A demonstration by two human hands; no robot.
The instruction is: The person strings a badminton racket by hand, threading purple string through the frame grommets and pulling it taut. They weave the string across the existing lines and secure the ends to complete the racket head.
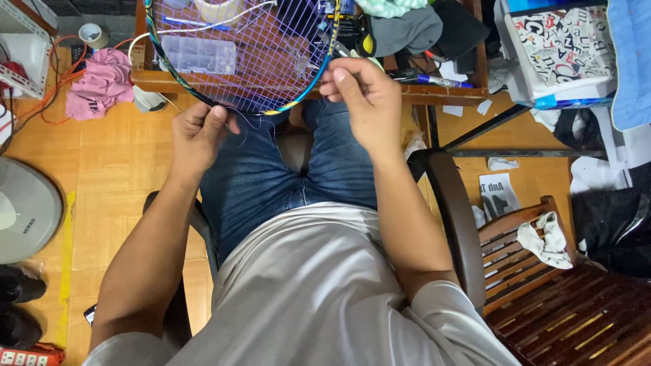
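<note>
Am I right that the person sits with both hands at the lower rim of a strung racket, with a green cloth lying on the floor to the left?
Not quite: the cloth on the floor to the left is pink, not green, as the head view shows. The rest holds: the left hand and right hand are both at the lower rim of the strung racket.

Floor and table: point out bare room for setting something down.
Bare wooden floor lies between the pink cloth, the fan and the left arm. The table is crowded under the racket; the bench slats are mostly bare.
</note>
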